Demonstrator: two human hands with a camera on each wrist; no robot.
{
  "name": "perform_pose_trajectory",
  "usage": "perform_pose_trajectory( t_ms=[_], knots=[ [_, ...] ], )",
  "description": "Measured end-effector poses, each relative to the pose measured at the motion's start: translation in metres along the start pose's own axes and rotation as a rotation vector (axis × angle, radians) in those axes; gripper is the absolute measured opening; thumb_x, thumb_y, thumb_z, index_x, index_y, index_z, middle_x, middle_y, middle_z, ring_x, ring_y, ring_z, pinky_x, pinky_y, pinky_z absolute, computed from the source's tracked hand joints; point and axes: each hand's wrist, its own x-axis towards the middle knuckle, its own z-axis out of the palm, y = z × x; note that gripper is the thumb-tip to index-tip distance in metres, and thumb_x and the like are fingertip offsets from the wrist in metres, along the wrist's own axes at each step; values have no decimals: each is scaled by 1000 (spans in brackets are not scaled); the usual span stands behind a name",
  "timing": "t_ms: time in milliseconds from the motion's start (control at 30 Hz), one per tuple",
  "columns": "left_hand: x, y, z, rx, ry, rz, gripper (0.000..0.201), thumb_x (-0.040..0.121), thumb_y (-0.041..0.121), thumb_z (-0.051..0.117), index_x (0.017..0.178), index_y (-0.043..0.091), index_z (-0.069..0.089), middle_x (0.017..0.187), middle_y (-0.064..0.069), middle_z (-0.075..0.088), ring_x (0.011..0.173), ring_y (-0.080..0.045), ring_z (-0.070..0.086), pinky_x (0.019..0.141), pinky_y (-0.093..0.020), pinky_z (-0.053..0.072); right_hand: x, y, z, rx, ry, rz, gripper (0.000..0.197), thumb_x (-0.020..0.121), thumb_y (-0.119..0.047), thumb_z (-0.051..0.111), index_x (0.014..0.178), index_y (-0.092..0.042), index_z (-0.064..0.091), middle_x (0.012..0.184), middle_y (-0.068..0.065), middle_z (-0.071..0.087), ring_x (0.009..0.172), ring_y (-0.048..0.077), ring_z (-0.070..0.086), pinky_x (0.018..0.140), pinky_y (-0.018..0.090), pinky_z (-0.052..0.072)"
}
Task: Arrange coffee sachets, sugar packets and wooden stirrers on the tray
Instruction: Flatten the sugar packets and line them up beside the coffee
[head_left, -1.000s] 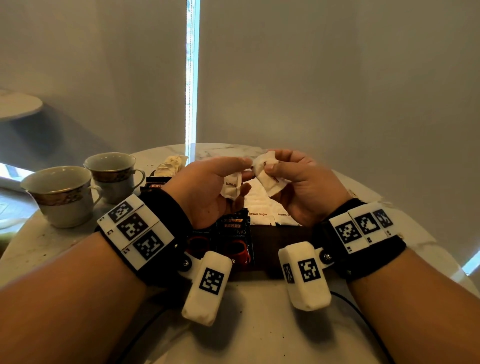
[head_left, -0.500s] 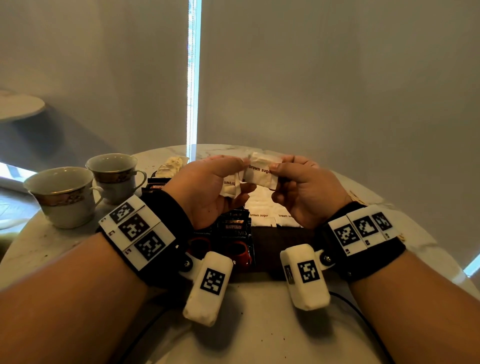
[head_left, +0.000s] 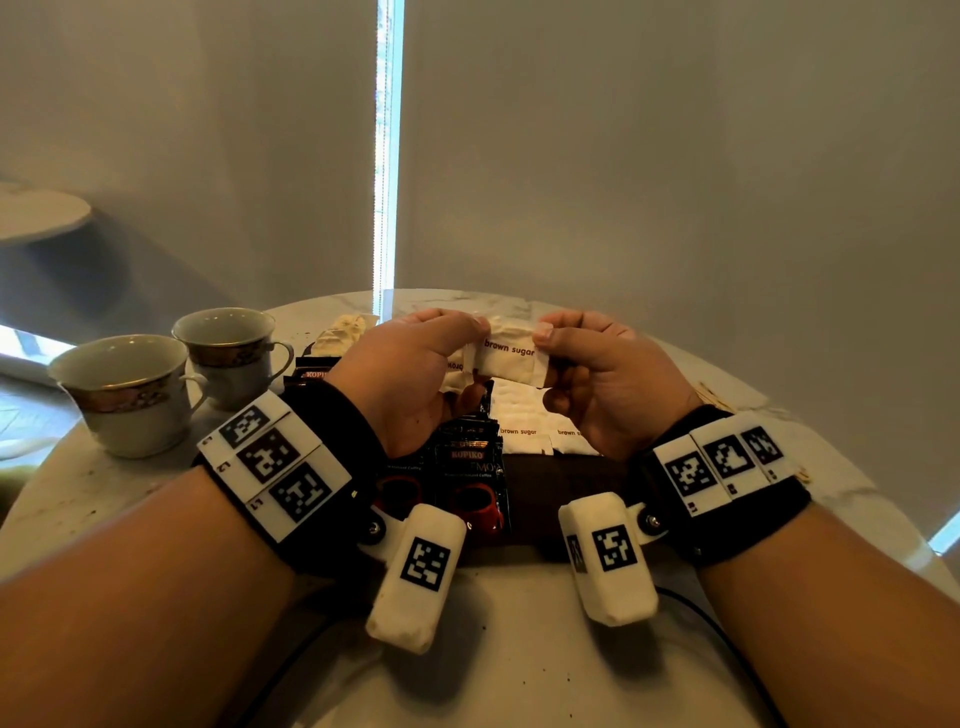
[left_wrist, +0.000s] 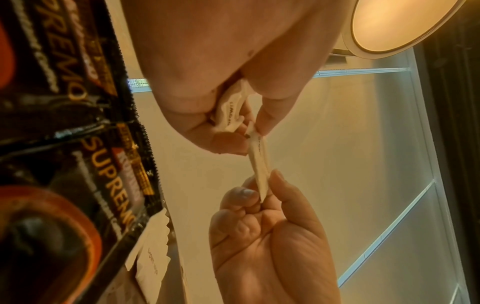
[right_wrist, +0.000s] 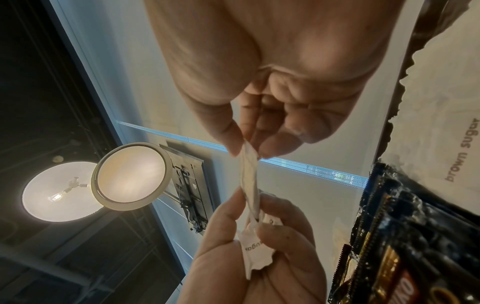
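Left hand (head_left: 410, 374): we find it pinching one end of the packet (head_left: 511, 358), a second packet (right_wrist: 255, 253) tucked in its fingers.
Right hand (head_left: 597, 374): pinching the other end.
Packet: held above the tray (head_left: 561, 473).
Risk: we judge opposing pulls could tear the paper and spill sugar.

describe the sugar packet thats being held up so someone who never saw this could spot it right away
Above the dark tray on the round marble table, the left hand and right hand meet in mid-air. The stretched packet spans between them, pinched at each end. Unlike the flat packets lying below, it is lifted, "brown sugar" facing the camera.
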Motion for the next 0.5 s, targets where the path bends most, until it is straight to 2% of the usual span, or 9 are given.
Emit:
perform_pose_trajectory(
  t_ms=[133,267,367,500],
  knots=[
    [0,-1,-1,1,-18,-11,12,98,17,65,105,8,66,91,-11,69,79,-21,63,51,-23,52,1,3,0,-10,3,-1,9,87,0,64,90,-8,64,82,14,65,61,21,54,44,25,34],
    [0,-3,-4,9,-55,-12,28,92,16,70,117,4,67,101,-14,71,80,-21,67,54,-25,53,2,4,0,-13,0,-9,9,88,2,63,90,-6,64,75,10,66,58,19,54,43,24,36],
    [2,-4,-4,34,-56,1,27,89,16,73,114,7,67,98,-11,73,75,-19,69,51,-25,51,1,4,1,-34,-13,-8,8,88,1,63,90,-6,63,73,8,67,56,17,54,45,26,36],
    [2,-2,-4,42,-56,6,13,88,14,73,100,12,68,86,-7,75,71,-17,70,52,-26,51,0,4,1,-69,-15,-8,8,88,-2,66,85,-8,62,74,9,67,58,18,54,49,29,35]
  ],
)
